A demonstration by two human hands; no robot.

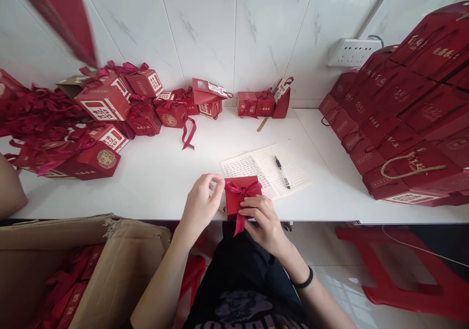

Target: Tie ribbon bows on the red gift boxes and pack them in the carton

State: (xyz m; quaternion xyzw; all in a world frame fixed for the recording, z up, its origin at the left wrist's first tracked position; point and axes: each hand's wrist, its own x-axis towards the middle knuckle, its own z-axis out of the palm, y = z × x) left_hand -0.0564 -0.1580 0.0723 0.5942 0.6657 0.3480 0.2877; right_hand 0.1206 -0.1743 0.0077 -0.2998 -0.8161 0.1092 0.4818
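Note:
A red gift box (234,211) tied with a dark pink ribbon bow (245,189) stands at the table's front edge, before my body. My left hand (201,199) is at the box's upper left corner, thumb and forefinger pinched together at the bow's left loop. Over the right side of the box lie the bent fingers of my right hand (266,221), its thumb lower down beside the hanging ribbon tail (239,225). Part of the box is hidden behind these fingers. An open notebook (293,165) with handwriting lies just behind the box, a pen (282,172) on its right page.
Several ribboned boxes (104,103) are piled at the left, more (256,103) along the wall. Stacked red boxes (399,99) stand at the right below a power strip (353,51). A cardboard carton (124,270) is front left, a red stool (395,270) right. Another person's arm (10,190) shows left.

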